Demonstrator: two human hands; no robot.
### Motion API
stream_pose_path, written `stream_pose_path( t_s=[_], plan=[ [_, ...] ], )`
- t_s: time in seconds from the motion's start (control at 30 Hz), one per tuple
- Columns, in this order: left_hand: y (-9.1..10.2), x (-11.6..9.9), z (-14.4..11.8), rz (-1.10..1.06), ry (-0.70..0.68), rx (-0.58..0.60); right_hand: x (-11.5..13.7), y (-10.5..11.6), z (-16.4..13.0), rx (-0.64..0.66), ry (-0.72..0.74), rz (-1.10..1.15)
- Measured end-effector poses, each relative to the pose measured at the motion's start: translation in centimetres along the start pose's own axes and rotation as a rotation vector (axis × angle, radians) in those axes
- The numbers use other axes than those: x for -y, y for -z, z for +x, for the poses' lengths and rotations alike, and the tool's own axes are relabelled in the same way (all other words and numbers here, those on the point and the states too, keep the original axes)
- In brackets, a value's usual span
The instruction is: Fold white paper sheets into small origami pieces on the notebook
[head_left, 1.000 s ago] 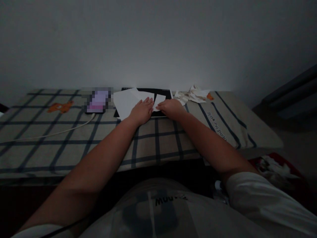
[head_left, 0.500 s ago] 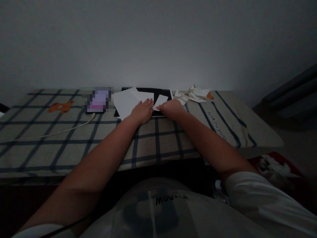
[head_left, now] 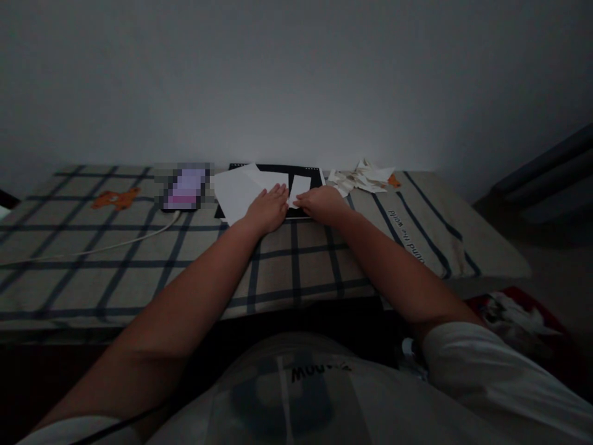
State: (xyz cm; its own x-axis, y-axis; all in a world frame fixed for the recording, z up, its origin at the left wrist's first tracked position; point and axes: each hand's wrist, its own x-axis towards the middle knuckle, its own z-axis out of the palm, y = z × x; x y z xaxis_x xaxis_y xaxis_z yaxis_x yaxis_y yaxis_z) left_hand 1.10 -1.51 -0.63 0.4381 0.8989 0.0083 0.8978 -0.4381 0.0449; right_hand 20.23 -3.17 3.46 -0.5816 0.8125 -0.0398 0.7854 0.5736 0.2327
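A large white paper sheet [head_left: 231, 190], plain and angular, lies at a slant just above and left of the frame's centre, with one corner pointing up and a line across it that may be a fold or an overlapping edge. Just right of it, near the centre, a small white paper piece [head_left: 301, 185] stands out as a narrow four-sided patch, its lower part hidden. Beneath both is a flat black pad [head_left: 315, 177], small pale marks dotting its top edge.
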Motion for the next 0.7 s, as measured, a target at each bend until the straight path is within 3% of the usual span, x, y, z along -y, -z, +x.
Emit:
stream_pose_path(
  t_s=[0.7],
  plan=[
    [0.51,-0.46,-0.31,-0.004,0.002,0.015,0.53,-0.68,0.08,-0.037,-0.065,-0.045]
  ],
)
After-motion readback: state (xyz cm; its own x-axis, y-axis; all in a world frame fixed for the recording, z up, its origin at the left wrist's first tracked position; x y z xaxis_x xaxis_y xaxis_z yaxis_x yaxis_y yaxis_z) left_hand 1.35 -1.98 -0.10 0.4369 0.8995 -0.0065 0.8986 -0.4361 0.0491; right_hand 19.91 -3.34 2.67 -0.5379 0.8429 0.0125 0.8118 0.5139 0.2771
